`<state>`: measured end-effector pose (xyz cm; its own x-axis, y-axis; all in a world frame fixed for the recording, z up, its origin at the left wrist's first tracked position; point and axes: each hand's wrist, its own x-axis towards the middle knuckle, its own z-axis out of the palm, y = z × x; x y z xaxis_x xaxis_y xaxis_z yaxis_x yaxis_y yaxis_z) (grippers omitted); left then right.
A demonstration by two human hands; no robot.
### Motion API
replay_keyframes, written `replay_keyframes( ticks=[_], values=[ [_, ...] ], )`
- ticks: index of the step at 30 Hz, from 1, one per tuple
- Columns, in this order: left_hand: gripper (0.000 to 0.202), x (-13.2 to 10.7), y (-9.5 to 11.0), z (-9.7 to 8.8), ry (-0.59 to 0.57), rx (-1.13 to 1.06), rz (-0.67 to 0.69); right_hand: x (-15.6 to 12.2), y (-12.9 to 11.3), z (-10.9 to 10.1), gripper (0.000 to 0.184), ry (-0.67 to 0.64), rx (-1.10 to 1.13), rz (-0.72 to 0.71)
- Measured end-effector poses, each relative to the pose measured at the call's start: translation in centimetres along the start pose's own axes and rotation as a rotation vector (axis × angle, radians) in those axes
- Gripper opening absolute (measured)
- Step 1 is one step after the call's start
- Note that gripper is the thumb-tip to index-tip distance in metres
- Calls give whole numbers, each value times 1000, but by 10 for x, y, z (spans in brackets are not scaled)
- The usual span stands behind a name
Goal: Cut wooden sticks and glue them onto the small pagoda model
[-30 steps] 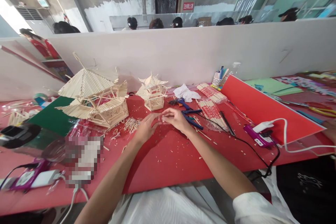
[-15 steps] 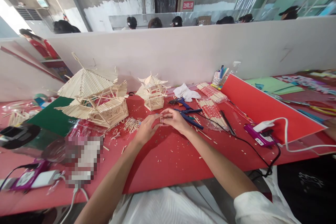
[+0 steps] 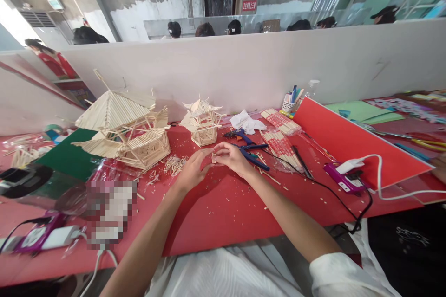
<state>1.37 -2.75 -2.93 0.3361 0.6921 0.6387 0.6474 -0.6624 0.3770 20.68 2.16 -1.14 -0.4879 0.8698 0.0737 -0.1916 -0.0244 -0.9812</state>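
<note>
My left hand (image 3: 193, 170) and my right hand (image 3: 231, 158) meet at the fingertips above the red table. Between them is a small pale wooden piece (image 3: 213, 158), seemingly made of short sticks. The right thumb and fingers pinch it. The left fingers curl in against it from the other side, partly hiding it. Just behind the hands stands a small pavilion model (image 3: 203, 123) of thin wooden sticks. To the left is a larger stick pavilion (image 3: 121, 125), and a heap of cut stick bits (image 3: 175, 165) lies beside the left hand.
Right of the hands lie blue-handled pliers (image 3: 256, 157), bundled wooden sticks (image 3: 282, 148) and a black cable. White tissue (image 3: 247, 123) is behind. A red board (image 3: 358, 144) leans near a purple power strip (image 3: 344, 178). A pixelated object (image 3: 111, 213) lies at front left.
The left fingers have shifted slightly, and the small wooden piece shows more clearly between the fingertips. The arms and the things on the table are nearly unchanged.
</note>
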Motion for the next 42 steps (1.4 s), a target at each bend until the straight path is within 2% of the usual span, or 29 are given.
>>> replay_keyframes(
  ticks=[9, 13, 19, 25, 33, 38, 42],
  values=[
    [44, -1, 0, -3, -44, 78, -10, -1, 1, 1, 38, -3, -4, -6],
    [40, 0, 2, -3, 19, 60, 2, 0, 0, 0, 40, 26, 66, -18],
    [13, 3, 8, -4, 107, 35, 21, -1, 0, 1, 43, 37, 220, 23],
    [9, 2, 15, -4, 139, 12, 31, 1, 9, 4, 47, 18, 347, 97],
    [11, 1, 17, -2, 33, -66, 1, -1, 6, 3, 44, -20, 297, 87],
    [13, 2, 17, -3, -53, -115, -8, -2, 5, 1, 46, -89, 264, 101],
    [12, 3, 18, -4, -70, -164, -31, -1, 5, -3, 46, -117, 241, 104]
  ],
)
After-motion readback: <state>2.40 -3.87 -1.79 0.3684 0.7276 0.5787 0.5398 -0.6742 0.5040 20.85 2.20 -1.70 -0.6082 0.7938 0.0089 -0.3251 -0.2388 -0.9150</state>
